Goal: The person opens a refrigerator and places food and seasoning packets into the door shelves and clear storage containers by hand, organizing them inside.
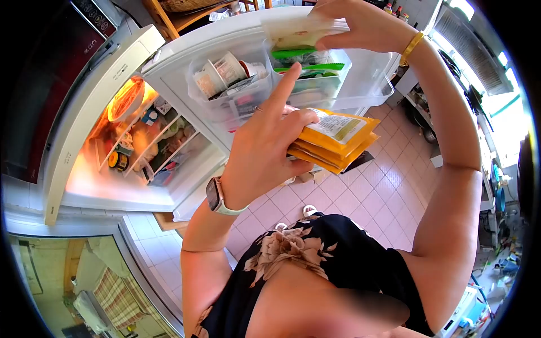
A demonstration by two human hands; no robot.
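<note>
My left hand (262, 149), wearing a watch, is closed on a small stack of yellow packets (332, 135) with white labels, its index finger stretched toward the fridge door. My right hand (360, 25), with a yellow bracelet at the wrist, is closed on a pale, partly see-through packet (290, 32) above a clear door bin (313, 87). Green-edged bags (304, 56) stand in that bin. Beside it, another clear bin (231, 104) holds white printed cups (211, 76) and small packets.
The open fridge door (163, 62) stretches across the upper view. Lit shelves (146, 141) inside the fridge carry jars and bagged food. A dark appliance (51, 73) is at the upper left. Pink floor tiles (389, 180) lie below, and a cluttered counter (428, 107) runs along the right.
</note>
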